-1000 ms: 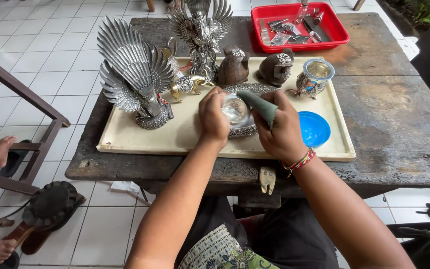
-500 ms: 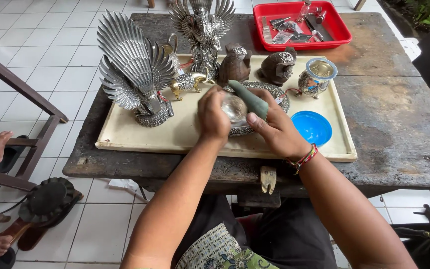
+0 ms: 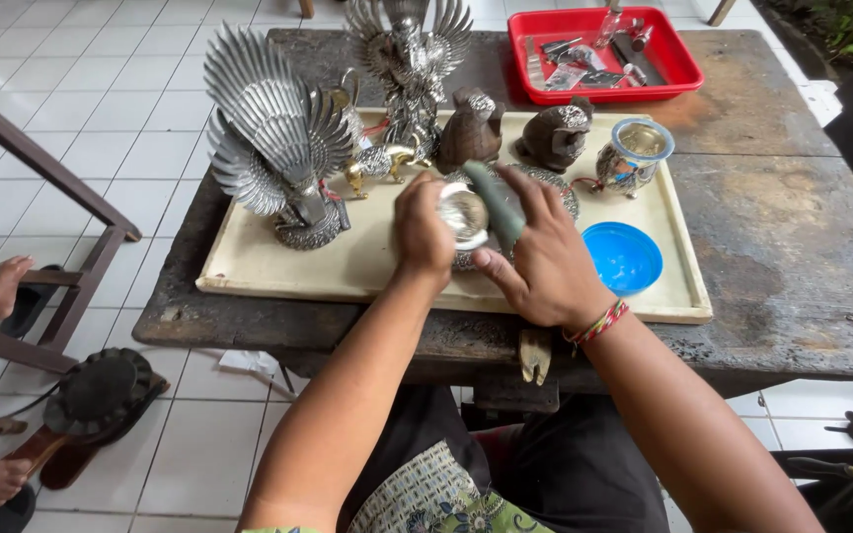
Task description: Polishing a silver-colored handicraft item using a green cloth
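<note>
Silver bowl (image 3: 464, 213) — seemingly empty (both hands)

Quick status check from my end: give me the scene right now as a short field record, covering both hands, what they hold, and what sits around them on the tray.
left hand: grips a small round silver piece over the tray
right hand: holds a grey-green tool against that piece
surface: cream tray on a worn wooden table
left of hands: silver winged bird figure
behind hands: winged statue, two dark owl-like figures
right of hands: blue lid, small decorated cup
far back: red tray with small tools
</note>
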